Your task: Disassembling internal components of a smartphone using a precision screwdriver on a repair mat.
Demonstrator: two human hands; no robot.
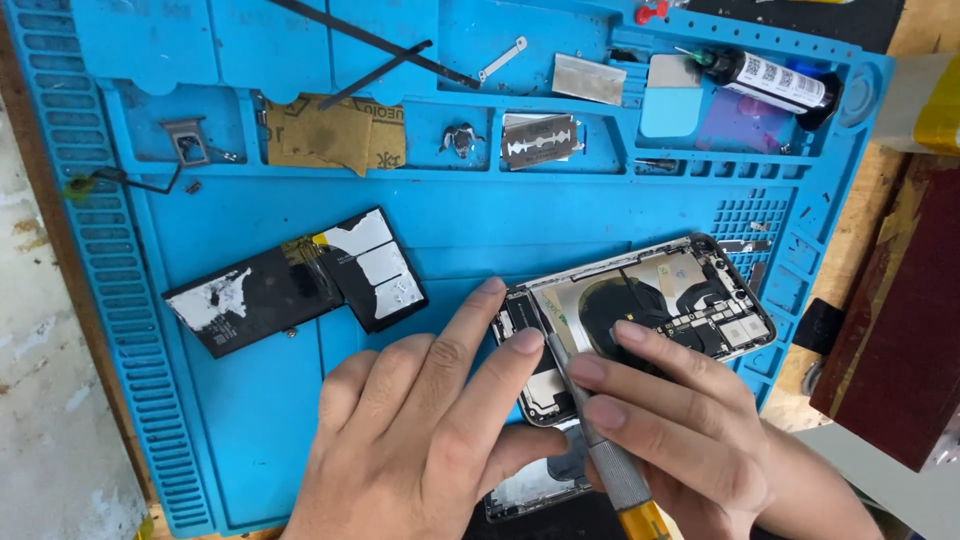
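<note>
head | left hand (420, 440) fingers press opened phone (640, 310) | right hand (680, 430) fingers grip screwdriver (600, 440) | blue mat (250, 400)

A blue work mat (480, 215) is laid over a wooden bench (860, 250), with an opened phone (640, 310) at four o'clock and a black battery (295, 280) at nine o'clock.

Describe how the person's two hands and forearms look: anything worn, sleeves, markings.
Both are bare. The left hand wears no glove, ring or watch, and no sleeve shows up to the picture's lower edge. The right hand is likewise ungloved and ringless, its wrist bare with no sleeve in view. Nails are short and unpainted. No markings show.
</note>
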